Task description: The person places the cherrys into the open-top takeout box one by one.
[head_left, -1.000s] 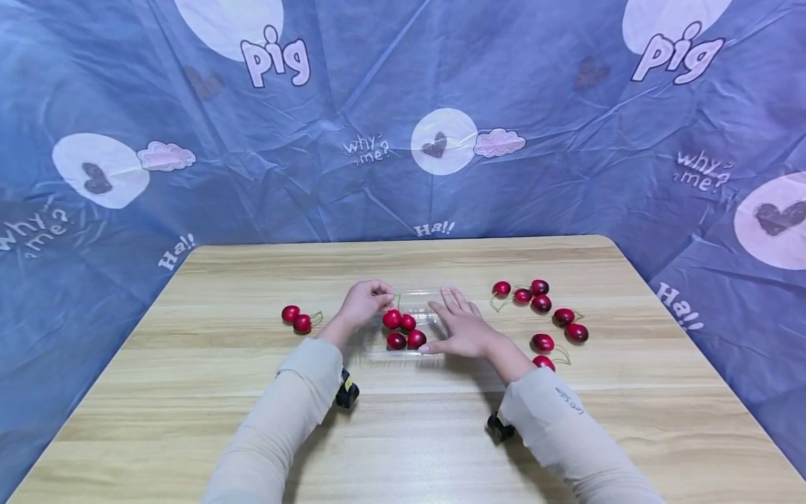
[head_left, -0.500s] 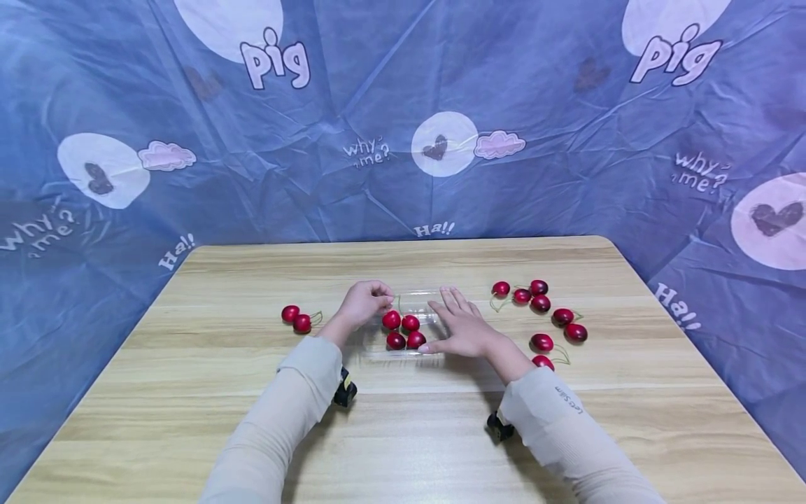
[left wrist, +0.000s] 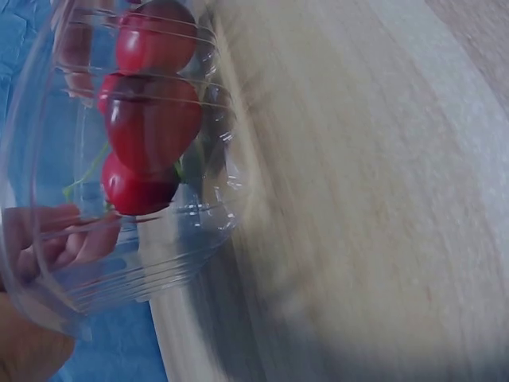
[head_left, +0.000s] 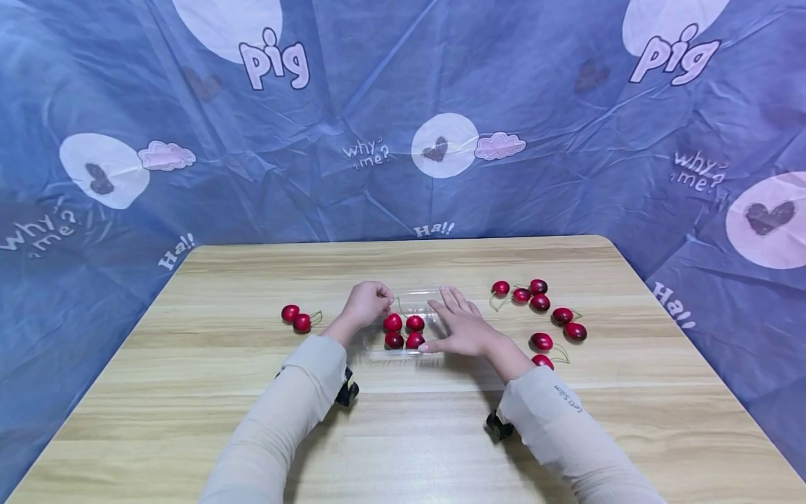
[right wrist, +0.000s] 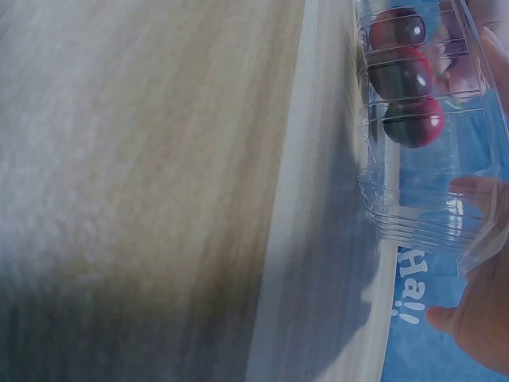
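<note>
The far-right cherry (head_left: 415,323) had just slid away from the far-left cherry (head_left: 392,323); the two had sat side by side a second earlier, and now a gap showed between them. With the near cherries (head_left: 394,340) in front, the four made a fairly square block inside the box (right wrist: 433,227), between the hands. That seemed to bring a tidier layout, though more fruit lay outside.

The left hand (head_left: 367,304) reached over the box's left end, thumb and forefinger drawn together and, it appeared, pinching a thin stem (head_left: 399,306). The right hand (head_left: 462,327) had hardly moved: its fingers lay spread over the right end, gripping nothing, the thumb by the near rim, and probably steadied the box.

The box was clear, thin plastic, oblong, with ribbed walls and a flared lip that caught the light. The cherries were glossy and smooth, round to faintly heart-shaped, bright red shading to near black; the stem was green and wiry. A loose pair (head_left: 302,323) lay to the left and eight more cherries (head_left: 540,302) to the right, on a bench (head_left: 428,434) of pale, streaky wood grain. Behind hung creased blue cloth (head_left: 352,203).
</note>
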{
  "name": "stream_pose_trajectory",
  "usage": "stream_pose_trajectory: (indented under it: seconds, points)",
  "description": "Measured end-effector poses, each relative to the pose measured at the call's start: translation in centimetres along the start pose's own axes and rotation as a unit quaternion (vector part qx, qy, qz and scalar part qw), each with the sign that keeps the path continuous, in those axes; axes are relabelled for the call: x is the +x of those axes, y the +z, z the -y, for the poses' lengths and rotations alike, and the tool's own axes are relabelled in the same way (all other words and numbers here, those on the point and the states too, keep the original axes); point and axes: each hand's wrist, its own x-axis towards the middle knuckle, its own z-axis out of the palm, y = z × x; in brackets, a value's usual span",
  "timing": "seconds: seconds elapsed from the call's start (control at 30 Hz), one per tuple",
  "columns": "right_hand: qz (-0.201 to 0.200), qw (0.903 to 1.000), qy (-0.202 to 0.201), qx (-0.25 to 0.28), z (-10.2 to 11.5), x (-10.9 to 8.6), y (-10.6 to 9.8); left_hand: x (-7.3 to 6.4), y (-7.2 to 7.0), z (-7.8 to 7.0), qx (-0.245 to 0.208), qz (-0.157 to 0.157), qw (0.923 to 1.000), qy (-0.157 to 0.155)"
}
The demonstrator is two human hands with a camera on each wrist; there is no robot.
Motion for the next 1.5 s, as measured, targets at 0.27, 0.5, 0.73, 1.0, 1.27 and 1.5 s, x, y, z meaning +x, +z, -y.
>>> stream_pose_trajectory:
  seconds: [0.27, 0.5, 0.73, 1.0, 1.27, 1.5]
  points:
    - [0.000, 1.0000, 0.000, -0.005, 0.1, 0.0, -0.1, 0.0, -0.1, 0.0, -0.007, -0.015, 0.9997, -0.015]
    - [-0.001, 1.0000, 0.003, -0.006, 0.1, 0.1, -0.1, 0.0, -0.5, -0.1, -0.009, -0.024, 0.9995, -0.018]
    - [0.001, 1.0000, 0.002, -0.003, 0.2, 0.2, 0.1, -0.2, -1.2, 0.2, -0.007, -0.032, 0.9995, -0.004]
    - [0.007, 0.9999, 0.007, 0.005, 0.1, 0.1, 0.1, -0.9, -2.3, 0.4, -0.056, -0.010, 0.9983, -0.009]
    - [0.001, 1.0000, 0.007, 0.001, 0.2, 0.1, 0.1, -2.0, -4.3, 0.2, -0.065, 0.008, 0.9979, 0.002]
    - [0.001, 0.9999, 0.010, 0.000, 0.2, 0.1, 0.1, -3.1, -6.3, 0.6, -0.058, 0.010, 0.9982, -0.007]
